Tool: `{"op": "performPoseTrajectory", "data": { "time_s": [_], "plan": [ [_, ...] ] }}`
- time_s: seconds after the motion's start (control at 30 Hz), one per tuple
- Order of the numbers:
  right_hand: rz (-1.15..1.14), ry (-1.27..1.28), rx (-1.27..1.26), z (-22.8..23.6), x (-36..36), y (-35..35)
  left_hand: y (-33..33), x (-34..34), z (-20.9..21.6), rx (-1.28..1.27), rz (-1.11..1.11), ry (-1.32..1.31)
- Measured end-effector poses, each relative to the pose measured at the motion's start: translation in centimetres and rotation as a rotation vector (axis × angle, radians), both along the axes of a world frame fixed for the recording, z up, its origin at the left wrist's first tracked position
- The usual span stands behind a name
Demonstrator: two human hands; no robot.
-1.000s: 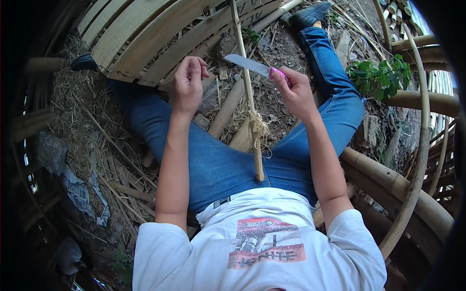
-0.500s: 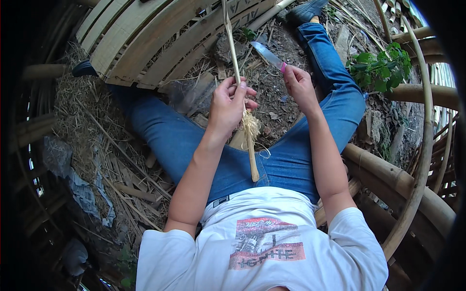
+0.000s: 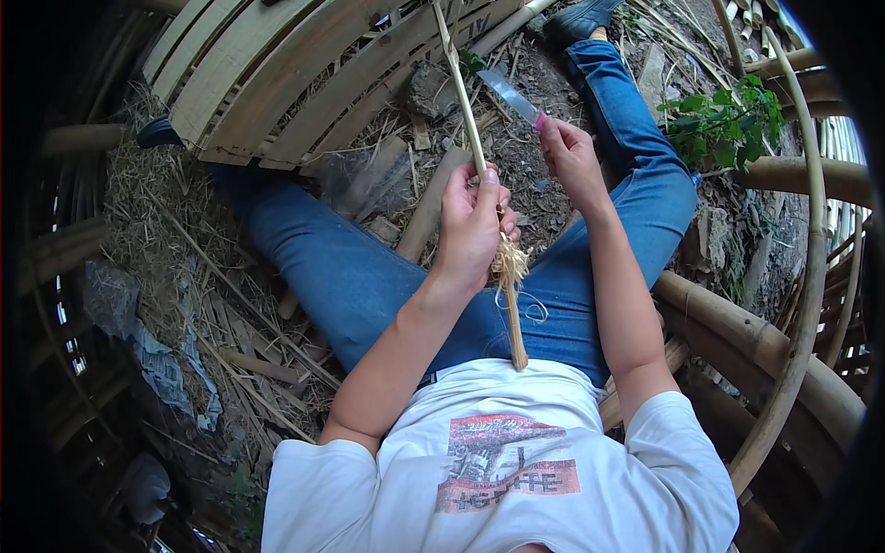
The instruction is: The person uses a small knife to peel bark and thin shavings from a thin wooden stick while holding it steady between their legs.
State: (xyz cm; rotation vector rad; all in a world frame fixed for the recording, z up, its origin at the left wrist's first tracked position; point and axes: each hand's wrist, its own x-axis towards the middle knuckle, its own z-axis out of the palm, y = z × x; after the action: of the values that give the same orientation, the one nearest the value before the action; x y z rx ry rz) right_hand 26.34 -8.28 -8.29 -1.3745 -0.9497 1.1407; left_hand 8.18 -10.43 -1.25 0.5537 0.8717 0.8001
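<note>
A long, thin pale stick (image 3: 470, 120), maybe bamboo, runs through my left hand (image 3: 475, 226), whose fingers are wrapped round it. Below the hand, a tuft of curled shavings (image 3: 510, 262) clings to the stick, and its lower end rests against my shirt at the waist. The far end reaches up past the wooden slats. In my right hand (image 3: 573, 158) is a knife (image 3: 510, 99) with a pink handle, gripped by thumb and fingers. Its blade points away to the upper left, apart from the stick.
A slatted wooden crate (image 3: 304, 88) leans at the upper left between my legs. Bamboo poles (image 3: 737, 332) line the right side, near a leafy green plant (image 3: 724, 129). Dry straw (image 3: 157, 230) and plastic scraps (image 3: 157, 359) lie on the ground to the left.
My left hand has moved right and nearer to my body, carrying the stick with it. The right hand with the knife has shifted only slightly.
</note>
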Motion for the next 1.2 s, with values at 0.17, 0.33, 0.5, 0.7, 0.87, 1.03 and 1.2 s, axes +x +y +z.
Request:
{"op": "performPoseTrajectory", "data": {
  "time_s": [0.17, 0.33, 0.5, 0.7, 0.87, 1.03, 1.2],
  "plan": [
    [-0.024, 0.018, 0.022, 0.4, 0.2, 0.0, -4.2, 1.9, 1.4, -0.077, 0.020, -0.064],
    [-0.093, 0.188, 0.011, 0.9, 0.8, -0.1, -5.2, 1.9, 2.9, -0.117, 0.058, -0.181],
    [-0.087, 0.140, 0.025, 1.5, 0.8, 0.0, -5.8, 2.2, 1.1, -0.042, 0.049, -0.154],
    [-0.122, 0.075, 0.054, 0.9, 0.5, -0.1, -9.5, 4.8, -0.6, -0.021, -0.010, -0.146],
    [-0.170, 0.232, 0.121, 1.6, 2.1, 0.5, -13.7, 3.9, 0.5, 0.011, -0.432, 0.123],
    [-0.166, 0.310, 0.099, 2.0, 1.8, 0.0, -11.1, 2.8, 1.9, -0.131, -0.414, -0.023],
    [-0.182, 0.188, 0.103, 3.3, 0.7, -0.1, -8.8, 1.1, 0.9, -0.184, -0.410, -0.258]
  ]
}}
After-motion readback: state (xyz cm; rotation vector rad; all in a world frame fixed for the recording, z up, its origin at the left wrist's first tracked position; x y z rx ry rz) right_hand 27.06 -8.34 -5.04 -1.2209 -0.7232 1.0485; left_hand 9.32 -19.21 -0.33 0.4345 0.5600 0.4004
